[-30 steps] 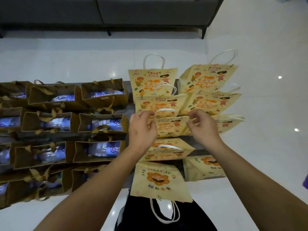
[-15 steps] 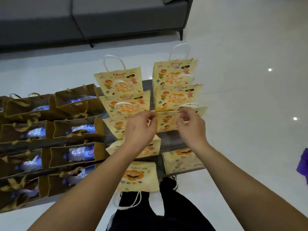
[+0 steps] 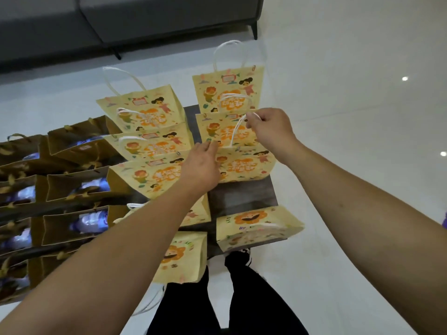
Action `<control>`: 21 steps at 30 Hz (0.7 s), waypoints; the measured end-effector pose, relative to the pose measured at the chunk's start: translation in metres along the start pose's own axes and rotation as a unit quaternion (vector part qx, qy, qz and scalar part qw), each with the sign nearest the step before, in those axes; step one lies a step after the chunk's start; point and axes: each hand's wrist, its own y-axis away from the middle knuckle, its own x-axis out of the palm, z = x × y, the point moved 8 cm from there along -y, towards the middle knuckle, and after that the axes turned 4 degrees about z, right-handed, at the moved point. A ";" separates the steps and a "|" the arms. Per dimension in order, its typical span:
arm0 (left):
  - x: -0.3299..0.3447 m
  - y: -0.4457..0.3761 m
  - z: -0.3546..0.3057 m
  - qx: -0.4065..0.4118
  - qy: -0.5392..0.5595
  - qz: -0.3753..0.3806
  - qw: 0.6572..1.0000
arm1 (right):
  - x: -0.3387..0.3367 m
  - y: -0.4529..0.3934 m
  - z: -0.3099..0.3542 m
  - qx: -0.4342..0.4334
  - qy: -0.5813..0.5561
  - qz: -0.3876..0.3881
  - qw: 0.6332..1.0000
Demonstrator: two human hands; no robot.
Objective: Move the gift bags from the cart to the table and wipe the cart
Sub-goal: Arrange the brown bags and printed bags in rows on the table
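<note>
Several yellow cartoon-printed gift bags with white rope handles stand in two rows on a dark surface. My right hand pinches the white handle of the third yellow bag in the right row, lifting the loop up. My left hand pinches that bag's top left edge. Two yellow bags lie near the front edge, and one hangs over it. Brown gift bags holding bluish wrapped items fill the left side.
A grey sofa stands on dark legs at the back. Glossy white floor surrounds the surface on the right and behind. My legs in black trousers stand at its near edge.
The view has swung and come closer. My right hand has pulled the bag's white handle upward, and my left hand has shifted onto the bag's top edge.
</note>
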 end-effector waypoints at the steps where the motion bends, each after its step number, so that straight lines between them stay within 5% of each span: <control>1: -0.002 -0.005 -0.002 0.002 -0.009 -0.004 1.000 | 0.000 -0.007 -0.001 0.004 -0.013 -0.003 1.000; 11: -0.012 -0.012 0.002 -0.080 0.111 -0.094 0.986 | 0.000 -0.027 -0.025 0.065 -0.135 0.020 0.989; 17: -0.007 -0.018 0.000 -0.087 0.104 -0.085 0.987 | -0.006 -0.049 -0.016 -0.010 0.066 -0.009 0.998; 21: -0.011 -0.023 0.000 -0.087 0.115 -0.098 0.985 | 0.000 -0.057 0.009 -0.057 0.033 0.009 0.998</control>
